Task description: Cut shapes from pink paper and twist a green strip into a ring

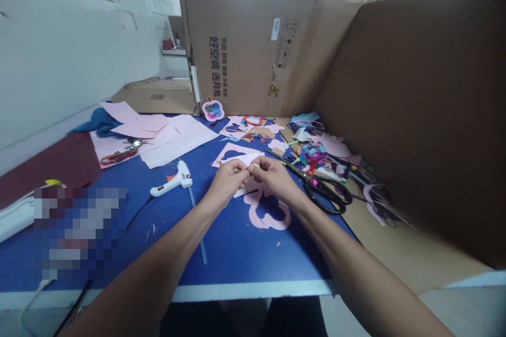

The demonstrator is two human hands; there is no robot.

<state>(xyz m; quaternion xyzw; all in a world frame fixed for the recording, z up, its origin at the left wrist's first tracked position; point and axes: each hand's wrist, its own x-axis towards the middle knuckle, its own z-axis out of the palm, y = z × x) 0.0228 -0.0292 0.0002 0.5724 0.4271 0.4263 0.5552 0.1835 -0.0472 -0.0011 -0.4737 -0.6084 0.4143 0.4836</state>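
Note:
Both my hands meet over the blue table (237, 242), fingers pinched together. My left hand (228, 179) and my right hand (274, 176) both grip a small pale piece (253, 167) between the fingertips; it is too small to name. Below the hands lies a pink paper cut-out (269, 216) with rounded holes. More pink cut paper (237, 154) lies just beyond the hands. A white glue gun (172, 183) rests to the left of my left hand, and black scissors (326, 189) lie to the right of my right hand.
Pink paper sheets (158, 137) spread at the back left, with pliers (118, 155) on them. Coloured paper scraps (316, 152) pile at the back right. Tall cardboard walls (415, 105) close the back and right side. A glue stick (197, 221) lies near my left forearm.

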